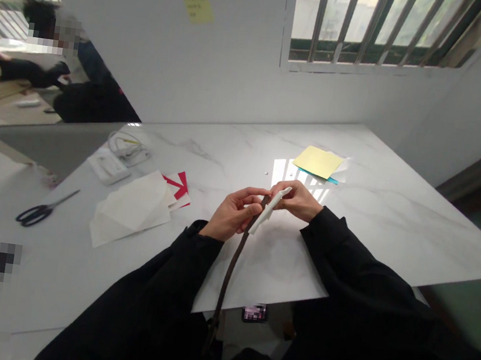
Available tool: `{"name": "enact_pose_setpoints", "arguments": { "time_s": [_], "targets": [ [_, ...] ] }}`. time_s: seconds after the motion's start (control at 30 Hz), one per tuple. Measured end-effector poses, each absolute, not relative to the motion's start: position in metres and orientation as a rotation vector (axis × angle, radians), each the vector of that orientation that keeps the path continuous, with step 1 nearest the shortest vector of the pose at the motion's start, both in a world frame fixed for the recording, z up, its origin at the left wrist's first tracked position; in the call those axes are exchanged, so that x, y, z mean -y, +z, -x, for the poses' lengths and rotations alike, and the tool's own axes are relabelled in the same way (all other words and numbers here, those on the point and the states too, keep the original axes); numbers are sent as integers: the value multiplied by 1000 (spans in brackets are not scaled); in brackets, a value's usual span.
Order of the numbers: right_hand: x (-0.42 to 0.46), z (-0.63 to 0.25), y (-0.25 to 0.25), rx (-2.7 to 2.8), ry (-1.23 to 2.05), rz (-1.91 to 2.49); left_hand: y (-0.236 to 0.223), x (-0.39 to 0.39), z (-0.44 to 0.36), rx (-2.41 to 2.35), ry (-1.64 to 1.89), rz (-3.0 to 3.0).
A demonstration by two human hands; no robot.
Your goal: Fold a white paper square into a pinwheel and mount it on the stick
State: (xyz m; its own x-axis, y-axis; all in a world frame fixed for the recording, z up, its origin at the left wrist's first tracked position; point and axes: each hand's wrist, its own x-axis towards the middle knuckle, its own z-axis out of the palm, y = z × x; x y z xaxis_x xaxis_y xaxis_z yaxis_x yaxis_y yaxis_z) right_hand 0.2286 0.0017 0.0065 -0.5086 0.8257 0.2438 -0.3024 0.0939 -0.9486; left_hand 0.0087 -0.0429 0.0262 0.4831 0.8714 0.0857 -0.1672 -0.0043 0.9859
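Note:
My left hand (236, 209) is closed near the table's front, its thumb and fingers around the upper end of a long, thin dark brown strip (236, 256). The strip curves down past the table edge towards my lap; I cannot tell if it is a cord or a twig. My right hand (297, 199) pinches a narrow folded piece of white paper (267, 210), which slants down beside the strip. The fingertips of both hands meet near the strip's top. Whether paper and strip are joined is hidden.
Left on the marbled table (394, 224) are white paper sheets (130, 207), red paper pieces (182, 184), scissors (41, 213) and a white box with a cable (109, 166). Yellow paper (319, 162) lies behind my right hand. A person (90, 72) sits beyond the wall's left edge.

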Motion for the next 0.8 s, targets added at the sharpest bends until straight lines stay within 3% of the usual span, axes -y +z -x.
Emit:
{"name": "enact_pose_setpoints", "arguments": {
  "time_s": [0.8],
  "targets": [
    [3, -230, 11, 1477, 1547, 562, 28, 46, -11, -695, 941, -1326]
  ]
}}
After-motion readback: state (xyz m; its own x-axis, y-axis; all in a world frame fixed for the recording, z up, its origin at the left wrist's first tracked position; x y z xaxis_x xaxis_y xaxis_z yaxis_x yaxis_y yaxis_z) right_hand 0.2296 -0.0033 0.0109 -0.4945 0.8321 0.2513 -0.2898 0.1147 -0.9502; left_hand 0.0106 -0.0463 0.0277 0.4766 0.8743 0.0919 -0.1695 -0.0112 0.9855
